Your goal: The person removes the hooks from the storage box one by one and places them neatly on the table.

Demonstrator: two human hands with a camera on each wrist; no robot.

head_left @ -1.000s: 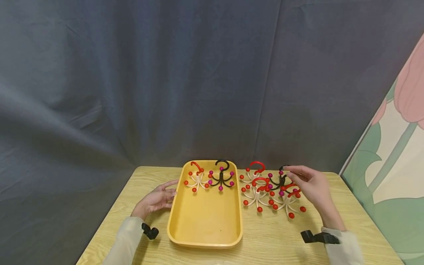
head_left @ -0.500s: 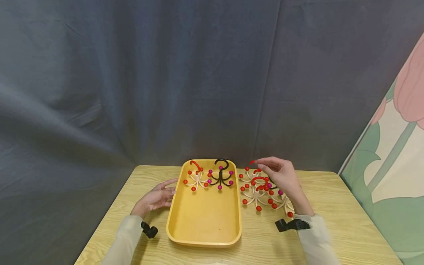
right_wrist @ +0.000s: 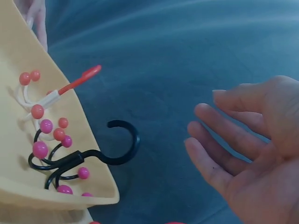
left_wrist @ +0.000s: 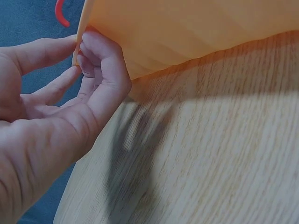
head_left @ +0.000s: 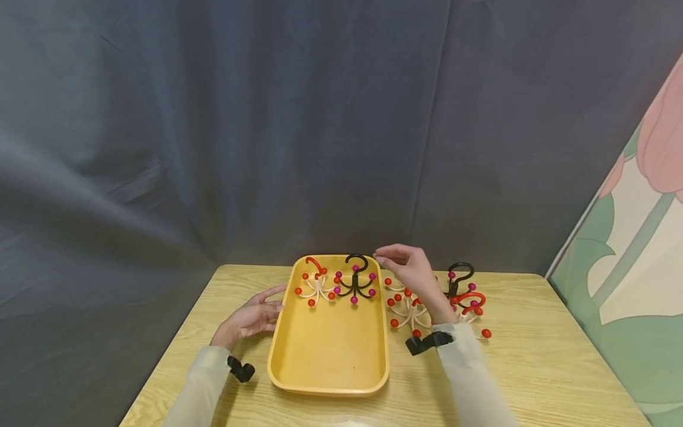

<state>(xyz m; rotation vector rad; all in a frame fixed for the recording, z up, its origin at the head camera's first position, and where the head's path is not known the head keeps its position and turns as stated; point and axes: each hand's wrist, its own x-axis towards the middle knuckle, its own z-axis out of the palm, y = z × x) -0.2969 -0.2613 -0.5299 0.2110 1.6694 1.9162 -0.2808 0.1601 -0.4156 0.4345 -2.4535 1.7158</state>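
A yellow tray (head_left: 329, 350) sits on the table. My left hand (head_left: 251, 320) pinches its left rim; in the left wrist view, the thumb and fingers (left_wrist: 58, 51) lie on either side of that rim. Inside the tray's far end are a white multi-arm hanger (head_left: 318, 287) with a red hook and red balls, and a black one (head_left: 355, 283) with magenta balls. My right hand (head_left: 408, 274) hovers by the far right corner of the tray, near the black hook (right_wrist: 125, 158). Its fingers are bent loosely, apart from the thumb, and hold nothing.
Right of the tray lie several more hangers, including a black one (head_left: 453, 289), a red-hooked white one (head_left: 472, 301) and another white one (head_left: 409, 311) partly behind my right arm. A dark grey curtain (head_left: 320, 148) hangs behind the wooden table (head_left: 539, 356).
My right hand has moved left, from the black hanger on the table, past the red-hooked ones, to the tray's far right corner. The left hand keeps its place on the rim.
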